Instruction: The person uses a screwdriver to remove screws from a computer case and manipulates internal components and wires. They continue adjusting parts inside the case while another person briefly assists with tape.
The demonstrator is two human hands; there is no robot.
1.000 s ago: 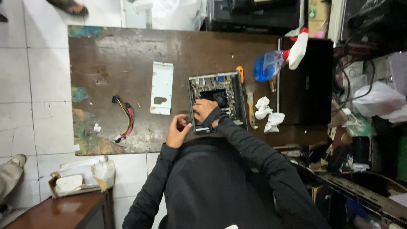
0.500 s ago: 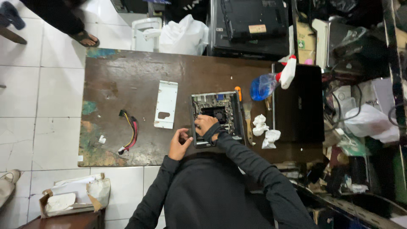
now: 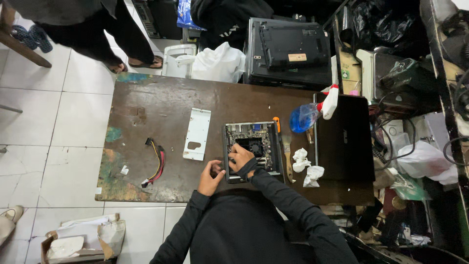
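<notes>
Head view is showing more far floor and a standing person's legs (image 3: 115,44) than half a second ago; the frame is shifting, yet my hands are staying at the same near edge of the open computer chassis (image 3: 253,150). I am judging that the work on the board is continuing without a change of grip.

My right hand (image 3: 241,159) is resting on the near-left part of the chassis, fingers curled down onto the circuit board beside the dark fan; whether they are pinching anything I cannot tell. My left hand (image 3: 211,177) is lying on the surface (image 3: 146,112) just left of the chassis, fingers bent inward around something too small to identify.

The chassis is square, metal-walled, green board inside. Left of it a flat white metal plate (image 3: 197,134) is lying, then a red-and-yellow cable (image 3: 155,167). To the right: crumpled white tissues (image 3: 307,167), a blue spray bottle (image 3: 312,113), a matte black laptop (image 3: 343,139). The brown top is worn and paint-stained.
</notes>
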